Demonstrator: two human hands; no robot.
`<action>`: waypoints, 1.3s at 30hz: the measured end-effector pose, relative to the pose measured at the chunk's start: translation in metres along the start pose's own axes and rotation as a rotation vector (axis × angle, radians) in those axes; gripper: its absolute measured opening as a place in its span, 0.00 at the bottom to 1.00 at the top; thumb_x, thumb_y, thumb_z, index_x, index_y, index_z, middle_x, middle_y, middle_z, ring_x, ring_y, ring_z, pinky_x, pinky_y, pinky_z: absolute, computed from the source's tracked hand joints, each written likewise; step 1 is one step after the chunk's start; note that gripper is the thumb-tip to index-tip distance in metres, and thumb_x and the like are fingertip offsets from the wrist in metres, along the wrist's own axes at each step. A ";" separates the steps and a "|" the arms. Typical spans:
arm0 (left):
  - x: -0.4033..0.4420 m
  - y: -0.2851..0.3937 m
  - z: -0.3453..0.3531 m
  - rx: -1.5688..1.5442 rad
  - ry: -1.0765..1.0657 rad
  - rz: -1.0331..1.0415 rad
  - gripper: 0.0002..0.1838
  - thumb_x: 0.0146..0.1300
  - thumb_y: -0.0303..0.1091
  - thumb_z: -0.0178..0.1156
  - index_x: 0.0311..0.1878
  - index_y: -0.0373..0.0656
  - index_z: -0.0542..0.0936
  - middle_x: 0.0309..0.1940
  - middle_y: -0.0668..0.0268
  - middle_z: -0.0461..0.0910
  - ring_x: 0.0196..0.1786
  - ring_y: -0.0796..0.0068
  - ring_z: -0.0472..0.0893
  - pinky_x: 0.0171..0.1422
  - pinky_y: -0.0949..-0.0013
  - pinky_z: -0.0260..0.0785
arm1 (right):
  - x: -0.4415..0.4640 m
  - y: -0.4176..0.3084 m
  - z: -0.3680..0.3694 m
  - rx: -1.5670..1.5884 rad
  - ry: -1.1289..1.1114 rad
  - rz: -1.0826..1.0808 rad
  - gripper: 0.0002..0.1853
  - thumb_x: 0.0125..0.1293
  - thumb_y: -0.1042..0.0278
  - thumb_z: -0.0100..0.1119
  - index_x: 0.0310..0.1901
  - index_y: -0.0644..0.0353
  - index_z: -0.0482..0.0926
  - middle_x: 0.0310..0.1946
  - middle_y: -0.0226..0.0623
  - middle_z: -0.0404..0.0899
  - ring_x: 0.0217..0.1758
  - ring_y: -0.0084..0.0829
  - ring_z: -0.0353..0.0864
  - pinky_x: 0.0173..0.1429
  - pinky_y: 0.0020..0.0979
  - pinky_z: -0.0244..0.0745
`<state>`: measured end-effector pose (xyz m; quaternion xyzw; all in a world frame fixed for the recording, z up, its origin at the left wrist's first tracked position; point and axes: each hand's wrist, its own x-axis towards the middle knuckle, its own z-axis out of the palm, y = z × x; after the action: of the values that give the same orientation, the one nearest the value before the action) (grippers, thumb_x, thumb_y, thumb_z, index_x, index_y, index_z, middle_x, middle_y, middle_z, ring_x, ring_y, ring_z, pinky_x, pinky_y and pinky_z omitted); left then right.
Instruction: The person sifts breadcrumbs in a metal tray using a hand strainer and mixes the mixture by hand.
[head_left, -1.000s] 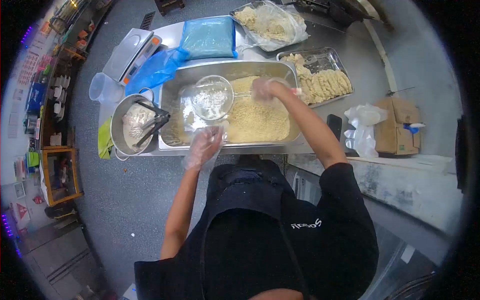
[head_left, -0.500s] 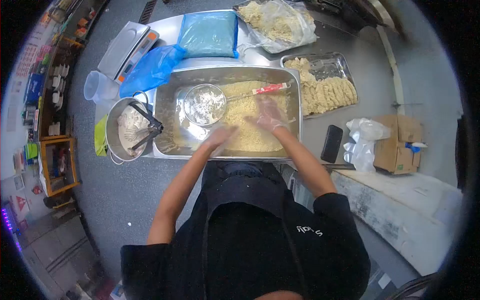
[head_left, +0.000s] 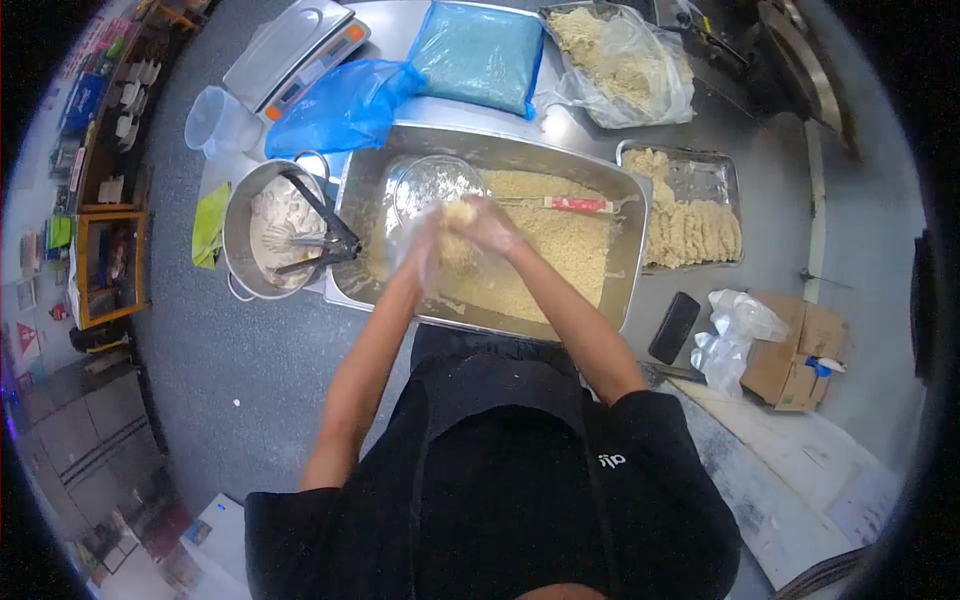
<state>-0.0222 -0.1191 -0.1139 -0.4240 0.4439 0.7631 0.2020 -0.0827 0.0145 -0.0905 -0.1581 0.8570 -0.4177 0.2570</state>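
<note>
Moderately bright; glare spot on steel table (head_left: 561,124) beyond far rim of steel pan (head_left: 628,245). Left hand (head_left: 424,246), right hand (head_left: 490,229) motion-blurred. Fisheye-curved edges, black corners.

The left hand (head_left: 425,245) and right hand (head_left: 487,228) are blurred, so their grip on the pale crumbs (head_left: 459,214) between them cannot be told. They hide the near rim of the sieve (head_left: 435,180). The top edge cuts off the scale (head_left: 283,55).

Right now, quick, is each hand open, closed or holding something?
Left hand: blurred beside a pale yellow clump; open or closed can't be told.
Right hand: at the same clump, fingers blurred; grip can't be told.
</note>
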 end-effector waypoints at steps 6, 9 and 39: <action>0.012 -0.002 -0.072 2.068 0.088 0.530 0.22 0.63 0.48 0.44 0.49 0.39 0.70 0.40 0.57 0.77 0.39 0.64 0.78 0.46 0.61 0.69 | -0.002 0.002 -0.052 -0.480 -0.232 0.271 0.36 0.52 0.44 0.55 0.54 0.68 0.66 0.48 0.54 0.71 0.48 0.44 0.75 0.51 0.37 0.69; 0.010 -0.044 -0.069 1.375 0.112 0.567 0.20 0.62 0.47 0.46 0.47 0.41 0.73 0.39 0.57 0.77 0.38 0.62 0.77 0.43 0.62 0.69 | -0.037 0.058 0.001 -0.768 -0.077 0.099 0.32 0.54 0.47 0.53 0.51 0.69 0.68 0.47 0.56 0.71 0.46 0.46 0.76 0.48 0.38 0.71; 0.054 0.005 -0.082 0.980 0.411 1.205 0.14 0.62 0.34 0.42 0.43 0.43 0.77 0.36 0.53 0.76 0.38 0.51 0.75 0.42 0.52 0.65 | -0.015 0.011 -0.071 -0.673 0.073 -0.329 0.15 0.59 0.58 0.45 0.28 0.60 0.77 0.21 0.48 0.74 0.28 0.44 0.76 0.35 0.41 0.72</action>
<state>-0.0176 -0.1948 -0.1761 -0.1066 0.9092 0.3660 -0.1672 -0.1116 0.0737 -0.0573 -0.3545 0.9180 -0.1539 0.0893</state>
